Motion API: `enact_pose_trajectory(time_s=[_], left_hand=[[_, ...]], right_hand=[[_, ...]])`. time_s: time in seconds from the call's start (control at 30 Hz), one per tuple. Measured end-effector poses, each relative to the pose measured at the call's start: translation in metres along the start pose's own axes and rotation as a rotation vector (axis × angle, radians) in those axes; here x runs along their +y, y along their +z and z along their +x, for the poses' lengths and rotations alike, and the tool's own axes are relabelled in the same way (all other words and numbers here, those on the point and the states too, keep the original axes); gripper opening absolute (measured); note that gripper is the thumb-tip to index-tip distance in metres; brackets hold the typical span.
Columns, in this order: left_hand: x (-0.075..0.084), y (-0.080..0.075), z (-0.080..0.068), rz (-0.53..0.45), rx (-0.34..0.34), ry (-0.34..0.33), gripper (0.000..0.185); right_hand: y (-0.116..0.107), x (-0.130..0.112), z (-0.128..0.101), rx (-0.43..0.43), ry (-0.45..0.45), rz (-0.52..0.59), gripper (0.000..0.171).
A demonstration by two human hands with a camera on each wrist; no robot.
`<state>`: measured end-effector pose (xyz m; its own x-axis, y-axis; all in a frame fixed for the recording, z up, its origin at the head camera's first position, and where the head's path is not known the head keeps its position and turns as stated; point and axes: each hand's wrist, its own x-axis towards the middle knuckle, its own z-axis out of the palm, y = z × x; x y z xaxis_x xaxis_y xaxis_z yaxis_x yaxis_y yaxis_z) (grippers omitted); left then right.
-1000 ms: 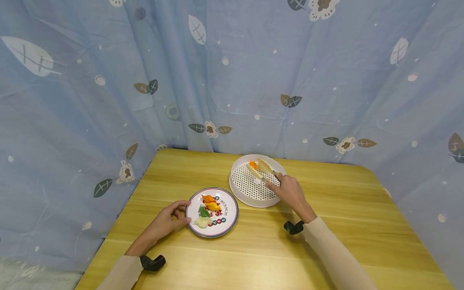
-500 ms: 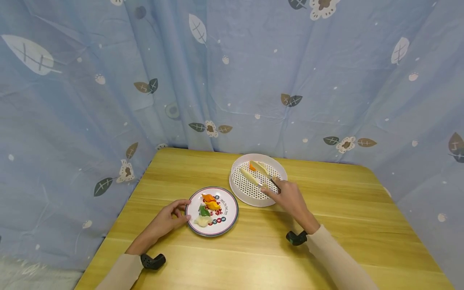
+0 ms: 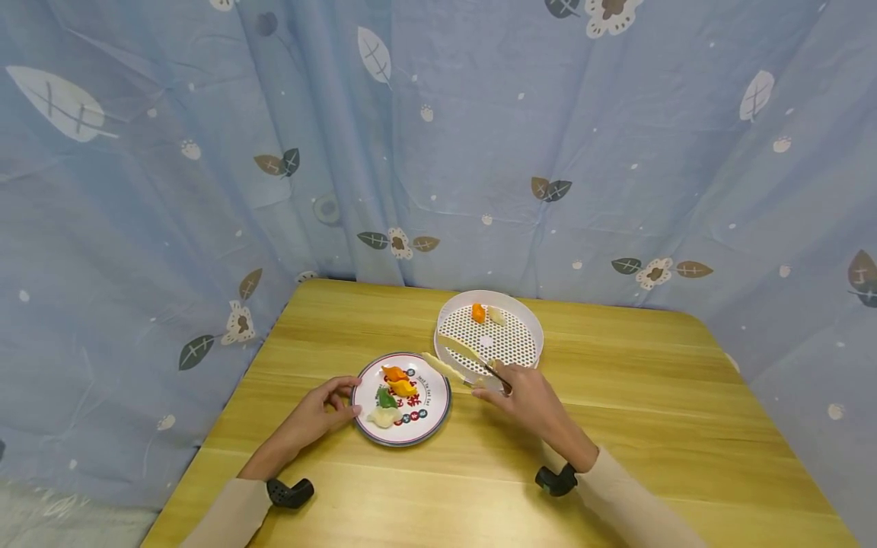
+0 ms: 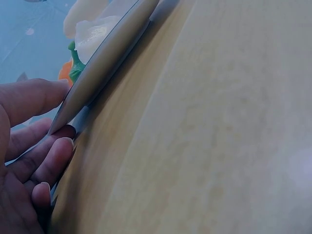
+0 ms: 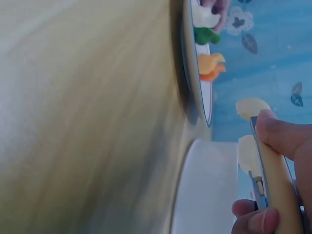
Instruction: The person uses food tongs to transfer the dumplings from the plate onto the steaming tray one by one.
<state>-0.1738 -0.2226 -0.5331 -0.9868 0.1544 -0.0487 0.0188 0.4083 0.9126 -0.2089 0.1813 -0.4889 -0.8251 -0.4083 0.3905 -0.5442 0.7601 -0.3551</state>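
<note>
Cream tongs point(image 3: 460, 364) gripped by right hand point(image 3: 515, 392); left hand point(image 3: 317, 415) curls on plate point(image 3: 432, 420) rim.

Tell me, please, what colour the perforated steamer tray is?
White steamer tray, clearest in the head view.
</note>
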Motion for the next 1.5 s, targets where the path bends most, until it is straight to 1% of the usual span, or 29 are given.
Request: enact_pose_trajectory(time_s=[0.23, 0.33, 0.43, 0.6, 0.87, 1.0, 1.1, 1.27, 1.5], left_hand=[[0.000, 0.000, 0.001, 0.000, -0.003, 0.004, 0.049], [-0.001, 0.000, 0.001, -0.005, -0.005, 0.000, 0.049], [-0.001, 0.000, 0.001, -0.006, -0.005, 0.000, 0.050], [-0.001, 0.000, 0.000, -0.006, -0.007, 0.006, 0.050], [-0.001, 0.000, -0.001, -0.014, -0.011, 0.010, 0.051], [-0.002, -0.001, -0.001, -0.016, -0.012, 0.020, 0.051], [-0.002, -0.001, 0.000, -0.019, -0.013, 0.020, 0.051], [0.001, -0.001, -0.002, -0.014, -0.012, 0.009, 0.051], [0.001, 0.000, -0.001, -0.006, -0.006, 0.008, 0.051]], right_hand=[[-0.001, -0.009, -0.010, -0.009, -0.028, 0.015, 0.051], [-0.002, -0.014, -0.014, -0.033, -0.041, 0.040, 0.048], [-0.001, -0.018, -0.018, -0.076, -0.050, 0.072, 0.044], [0.004, -0.025, -0.022, -0.128, -0.070, 0.074, 0.047], [0.011, -0.028, -0.023, -0.126, -0.120, 0.061, 0.045], [0.014, -0.028, -0.022, -0.129, -0.135, 0.010, 0.048], [0.016, -0.028, -0.021, -0.123, -0.143, -0.026, 0.044], [0.022, -0.030, -0.020, -0.113, -0.138, -0.044, 0.041], [0.026, -0.031, -0.018, -0.109, -0.134, -0.064, 0.045]])
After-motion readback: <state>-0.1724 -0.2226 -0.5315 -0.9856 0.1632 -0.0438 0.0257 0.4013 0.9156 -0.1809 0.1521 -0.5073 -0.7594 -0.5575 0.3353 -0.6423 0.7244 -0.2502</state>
